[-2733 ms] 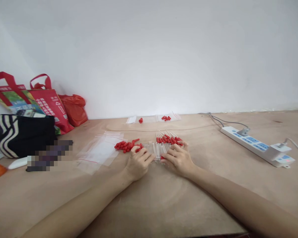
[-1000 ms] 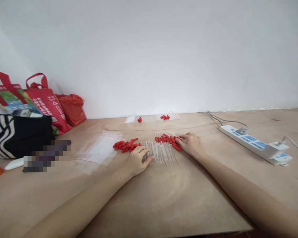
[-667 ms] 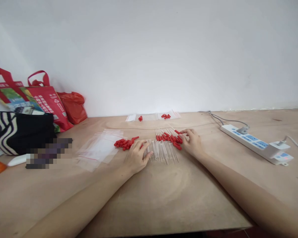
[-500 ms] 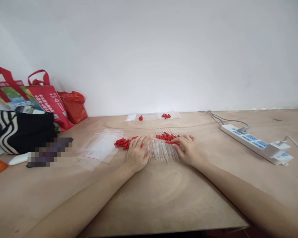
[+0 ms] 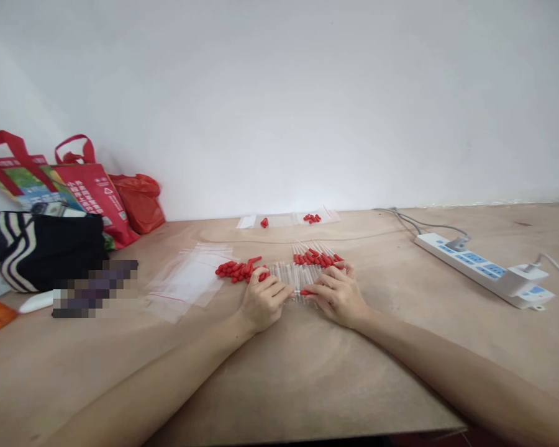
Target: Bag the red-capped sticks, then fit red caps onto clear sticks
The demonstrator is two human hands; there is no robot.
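Observation:
My left hand (image 5: pixel 263 299) and my right hand (image 5: pixel 336 294) meet over a row of thin clear tubes (image 5: pixel 292 274) lying on the wooden table (image 5: pixel 307 372). The right hand's fingers pinch a small red cap (image 5: pixel 306 292) at the near end of a tube. The left hand's fingers are curled, pinching a clear tube beside that cap. A loose pile of red caps (image 5: pixel 236 269) lies just left of the left hand. Tubes with red caps fitted (image 5: pixel 315 259) lie behind the right hand.
Clear zip bags (image 5: pixel 187 280) lie left of the caps. More bags with a few red caps (image 5: pixel 289 220) sit by the wall. A white power strip (image 5: pixel 483 270) is at the right. Red shopping bags (image 5: pixel 88 189) and a black striped bag (image 5: pixel 41 248) stand at the left.
My right hand came back from the capped tubes at the right, carrying a red cap to the near end of the tubes. My left hand's fingers curled from flat into a pinch.

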